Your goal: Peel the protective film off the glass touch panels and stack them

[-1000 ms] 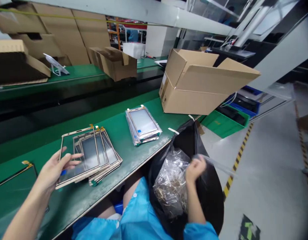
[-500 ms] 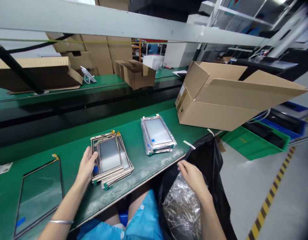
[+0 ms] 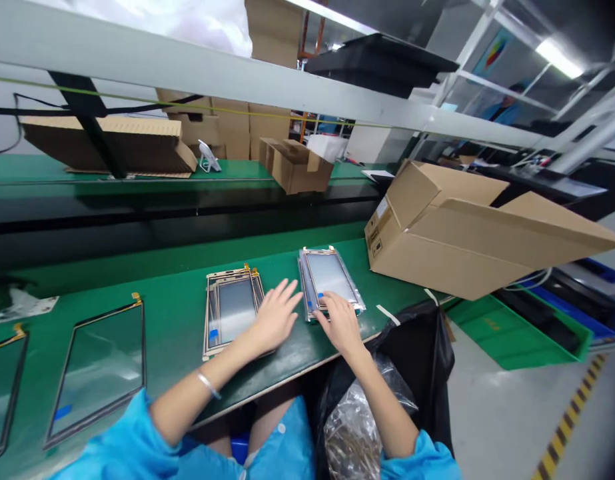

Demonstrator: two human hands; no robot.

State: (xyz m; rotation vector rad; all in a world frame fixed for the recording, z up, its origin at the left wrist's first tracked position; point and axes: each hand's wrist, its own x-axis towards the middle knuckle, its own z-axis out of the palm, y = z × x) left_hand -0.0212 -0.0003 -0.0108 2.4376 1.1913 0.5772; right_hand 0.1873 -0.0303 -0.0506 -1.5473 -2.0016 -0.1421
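Observation:
My left hand [image 3: 278, 315] is over the right side of a stack of framed glass touch panels [image 3: 232, 310], fingers spread and holding nothing. These panels have tan borders, gold connector tabs at the far edge and a blue sticker. On the right lies a second stack of panels in clear plastic film [image 3: 330, 270]. My right hand [image 3: 340, 321] rests at its near edge, fingers apart on the top panel by a blue sticker, thumb towards the left side. My palm covers the near corner of that stack.
Larger black-framed glass panels [image 3: 104, 360] lie at the left on the green bench. An open cardboard box [image 3: 452, 233] stands at the back right. A black bag [image 3: 422, 347] with crumpled clear film [image 3: 357, 427] hangs at the front edge. Green crate [image 3: 517, 333] beyond.
My left hand has left the left edge of the tan-bordered stack and moved right, across it. My right hand has risen from the bag to the film-wrapped stack. The view has shifted.

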